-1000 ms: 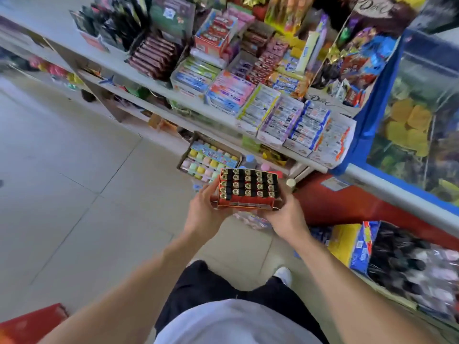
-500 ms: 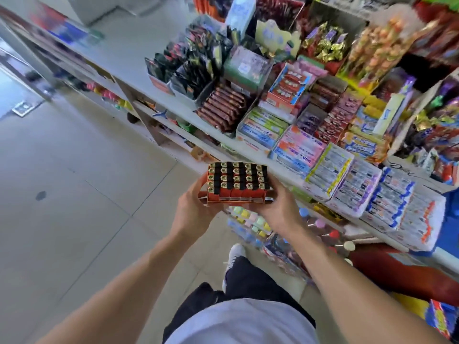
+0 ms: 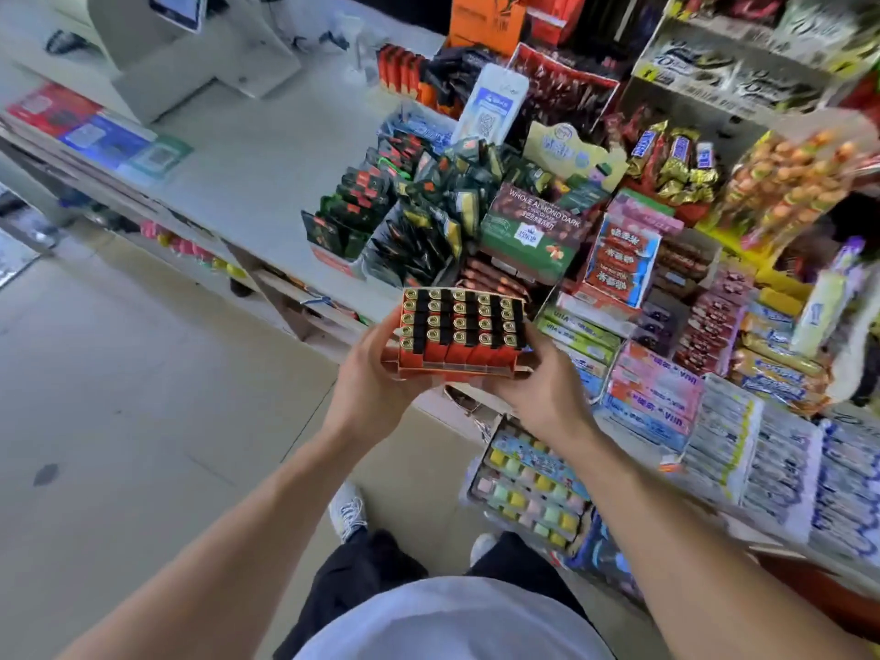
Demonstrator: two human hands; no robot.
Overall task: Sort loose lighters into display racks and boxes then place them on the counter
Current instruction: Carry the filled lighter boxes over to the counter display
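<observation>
Above the counter point(image 3: 247, 183) edge, head view: lighter box point(image 3: 459, 335), red, lighters standing upright in rows, being held in the air between both hands. Left hand point(image 3: 376, 388) is curling round its left side; right hand point(image 3: 538, 393) is gripping its right side and underside. Candy boxes point(image 3: 657, 397) are lying just beside.

The hands' fingertips hide beneath the lighter box point(image 3: 464, 335); far shelves blur.
</observation>
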